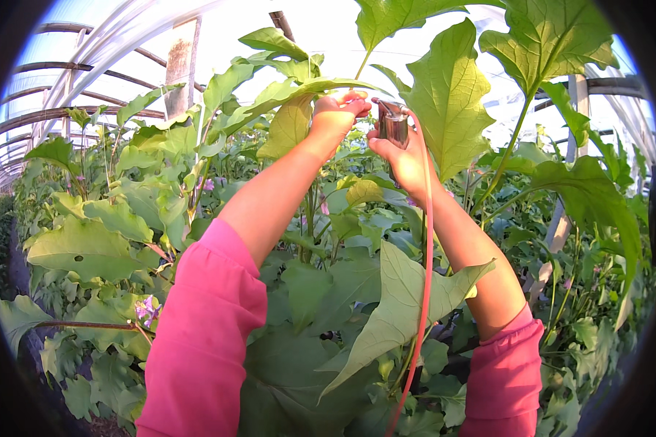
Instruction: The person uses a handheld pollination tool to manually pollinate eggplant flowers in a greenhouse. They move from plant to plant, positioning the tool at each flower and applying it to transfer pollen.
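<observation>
Raised in front of me, my right hand is wrapped around a shiny metal hand tool. A thin pink hose joins the tool's top and hangs down past my right forearm. Just left of the tool is my left hand, fingers curled beside the lower end of an upright leaf stalk. Whether those fingers grip the stalk is hidden. A broad eggplant leaf stands right behind the tool, and another long leaf reaches to my left wrist.
Dense eggplant plants with purple flowers fill both sides. A large pale leaf hangs between my forearms, behind the hose. Wooden posts and curved roof poles carry plastic sheeting. Dark ground shows along the left row.
</observation>
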Action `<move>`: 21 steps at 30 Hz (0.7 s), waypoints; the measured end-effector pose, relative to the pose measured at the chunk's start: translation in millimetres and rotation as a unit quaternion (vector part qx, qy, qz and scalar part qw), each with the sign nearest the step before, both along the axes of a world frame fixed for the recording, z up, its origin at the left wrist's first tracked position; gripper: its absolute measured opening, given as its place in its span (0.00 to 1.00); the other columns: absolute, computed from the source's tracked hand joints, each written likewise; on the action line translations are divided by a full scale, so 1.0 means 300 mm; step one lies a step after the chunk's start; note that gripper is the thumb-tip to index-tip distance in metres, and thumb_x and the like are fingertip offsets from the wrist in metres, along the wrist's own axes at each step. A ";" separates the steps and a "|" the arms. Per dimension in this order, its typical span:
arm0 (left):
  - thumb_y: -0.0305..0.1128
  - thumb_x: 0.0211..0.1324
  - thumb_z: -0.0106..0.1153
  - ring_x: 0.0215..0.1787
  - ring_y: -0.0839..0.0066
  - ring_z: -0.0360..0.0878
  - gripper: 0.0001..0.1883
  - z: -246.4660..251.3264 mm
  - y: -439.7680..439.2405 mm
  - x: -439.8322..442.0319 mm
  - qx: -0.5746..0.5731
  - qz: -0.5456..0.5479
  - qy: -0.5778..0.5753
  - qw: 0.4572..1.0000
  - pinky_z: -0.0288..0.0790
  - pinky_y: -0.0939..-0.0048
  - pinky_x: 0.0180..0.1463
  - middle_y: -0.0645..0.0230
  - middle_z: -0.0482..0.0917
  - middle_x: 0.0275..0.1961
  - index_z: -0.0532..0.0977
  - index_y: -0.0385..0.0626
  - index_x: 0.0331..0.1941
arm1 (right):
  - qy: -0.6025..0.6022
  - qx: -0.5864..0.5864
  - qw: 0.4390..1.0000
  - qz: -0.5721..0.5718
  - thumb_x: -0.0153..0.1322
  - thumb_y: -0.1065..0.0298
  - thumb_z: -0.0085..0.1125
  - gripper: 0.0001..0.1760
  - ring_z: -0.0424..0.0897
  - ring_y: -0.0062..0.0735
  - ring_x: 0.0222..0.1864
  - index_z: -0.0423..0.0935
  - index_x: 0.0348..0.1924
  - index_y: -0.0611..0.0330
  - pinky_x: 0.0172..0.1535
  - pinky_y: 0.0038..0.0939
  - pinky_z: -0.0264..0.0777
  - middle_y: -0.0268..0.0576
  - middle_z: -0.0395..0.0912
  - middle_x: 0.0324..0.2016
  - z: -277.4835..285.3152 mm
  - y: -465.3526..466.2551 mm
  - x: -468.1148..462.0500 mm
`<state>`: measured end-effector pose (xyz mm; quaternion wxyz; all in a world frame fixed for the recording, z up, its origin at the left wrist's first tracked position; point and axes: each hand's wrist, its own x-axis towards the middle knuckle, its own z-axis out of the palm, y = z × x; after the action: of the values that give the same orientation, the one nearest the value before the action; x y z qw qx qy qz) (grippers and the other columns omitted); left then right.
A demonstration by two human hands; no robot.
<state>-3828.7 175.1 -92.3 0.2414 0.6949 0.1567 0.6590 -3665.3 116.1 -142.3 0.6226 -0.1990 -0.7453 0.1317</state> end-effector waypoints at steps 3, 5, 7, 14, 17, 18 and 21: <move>0.37 0.72 0.56 0.51 0.75 0.85 0.16 0.000 -0.015 0.003 -0.020 0.006 0.003 1.000 0.75 0.73 0.54 0.64 0.87 0.48 0.79 0.41 0.56 | -0.030 0.004 0.999 -0.026 0.65 0.57 0.65 0.28 0.77 0.32 0.40 0.72 0.54 0.62 0.50 0.34 0.71 0.42 0.78 0.35 0.000 0.021 0.003; 0.39 0.73 0.54 0.51 0.74 0.85 0.17 0.000 -0.024 0.011 -0.027 -0.001 -0.004 1.000 0.76 0.72 0.55 0.63 0.86 0.49 0.80 0.41 0.56 | -0.040 0.003 0.999 -0.033 0.64 0.56 0.64 0.27 0.77 0.33 0.39 0.73 0.53 0.62 0.49 0.35 0.71 0.42 0.78 0.35 0.000 0.033 0.008; 0.42 0.74 0.51 0.51 0.73 0.85 0.19 0.002 -0.020 -0.011 -0.031 -0.007 -0.013 0.999 0.76 0.72 0.56 0.63 0.86 0.49 0.80 0.41 0.55 | -0.043 0.003 0.999 -0.024 0.64 0.56 0.64 0.26 0.77 0.34 0.39 0.74 0.51 0.62 0.49 0.36 0.70 0.43 0.78 0.35 0.006 0.026 -0.012; 0.44 0.74 0.51 0.51 0.72 0.86 0.20 0.014 -0.016 -0.050 -0.015 0.000 0.023 1.000 0.78 0.72 0.52 0.62 0.86 0.50 0.79 0.43 0.58 | -0.054 0.016 0.998 -0.033 0.65 0.59 0.64 0.21 0.78 0.33 0.37 0.76 0.46 0.64 0.46 0.36 0.72 0.42 0.79 0.32 0.030 0.049 -0.044; 0.42 0.73 0.53 0.49 0.74 0.86 0.20 0.029 -0.096 -0.045 -0.123 0.016 0.035 0.992 0.78 0.75 0.51 0.64 0.85 0.52 0.78 0.45 0.60 | -0.040 0.012 0.999 0.000 0.70 0.66 0.60 0.17 0.80 0.31 0.44 0.74 0.48 0.67 0.52 0.35 0.73 0.42 0.81 0.39 -0.004 0.025 -0.013; 0.41 0.73 0.53 0.49 0.75 0.86 0.19 0.034 -0.125 -0.057 -0.111 0.043 0.084 0.989 0.78 0.76 0.51 0.64 0.85 0.53 0.77 0.46 0.61 | -0.028 0.016 0.999 0.031 0.70 0.65 0.59 0.19 0.81 0.34 0.46 0.73 0.50 0.67 0.54 0.37 0.74 0.44 0.81 0.41 -0.021 -0.022 0.004; 0.34 0.71 0.50 0.49 0.77 0.86 0.18 0.048 -0.243 -0.087 -0.045 0.078 0.183 0.979 0.78 0.77 0.51 0.65 0.84 0.55 0.77 0.47 0.62 | 0.021 -0.042 0.989 0.138 0.71 0.60 0.59 0.26 0.81 0.42 0.55 0.70 0.57 0.68 0.62 0.43 0.72 0.48 0.80 0.47 -0.090 -0.155 0.078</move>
<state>-3854.8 102.3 -77.8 0.1875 0.7778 0.2810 0.5300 -3642.0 69.6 -169.4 0.6052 -0.1178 -0.7459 0.2519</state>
